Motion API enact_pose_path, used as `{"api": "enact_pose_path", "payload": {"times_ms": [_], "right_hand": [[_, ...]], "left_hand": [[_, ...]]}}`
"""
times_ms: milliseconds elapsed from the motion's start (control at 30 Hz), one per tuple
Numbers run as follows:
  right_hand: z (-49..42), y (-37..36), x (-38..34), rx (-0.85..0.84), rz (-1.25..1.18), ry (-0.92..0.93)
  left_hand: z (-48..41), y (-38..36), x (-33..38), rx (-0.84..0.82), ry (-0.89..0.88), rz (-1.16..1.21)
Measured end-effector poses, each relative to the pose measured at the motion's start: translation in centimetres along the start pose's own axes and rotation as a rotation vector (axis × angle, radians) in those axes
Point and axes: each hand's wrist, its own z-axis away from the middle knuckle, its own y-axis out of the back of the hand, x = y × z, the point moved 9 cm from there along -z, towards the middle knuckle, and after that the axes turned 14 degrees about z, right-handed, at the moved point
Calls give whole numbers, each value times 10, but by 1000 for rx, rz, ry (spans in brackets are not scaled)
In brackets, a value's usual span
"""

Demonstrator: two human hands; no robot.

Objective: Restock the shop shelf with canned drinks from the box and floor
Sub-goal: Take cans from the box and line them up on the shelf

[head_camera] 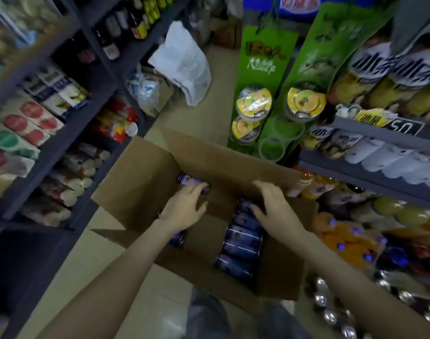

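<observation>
An open cardboard box [140, 177] stands on the aisle floor in front of me. A row of dark blue cans [241, 248] lies inside on the right, and one more blue can [188, 180] shows at the far left. My left hand [184, 211] reaches into the box, its fingers curled round that far can. My right hand [276, 209] reaches in too, with its fingers curled over the top of the can row. At the lower right, silver can tops [331, 311] fill the bottom shelf.
Dark shelving [69, 133] with packets and bottles lines the left side. Shelves with bottled drinks [370, 89] and orange bottles [348, 238] stand on the right. A green hanging display [263, 77] and white plastic bags [184, 62] lie beyond the box.
</observation>
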Motion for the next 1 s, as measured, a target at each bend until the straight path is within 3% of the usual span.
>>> {"api": "enact_pose_path", "payload": {"times_ms": [300, 500, 767, 1000], "right_hand": [[-32, -211, 36, -312, 151, -256], [-38, -303, 78, -471, 334, -303], [-62, -343, 84, -438, 327, -195], [-95, -306, -2, -134, 141, 31]], "left_hand": [[-43, -102, -119, -436, -131, -276], [-49, -176, -156, -579, -203, -310], [-48, -204, -183, -602, -165, -219], [-53, -192, -155, -455, -240, -118]]}}
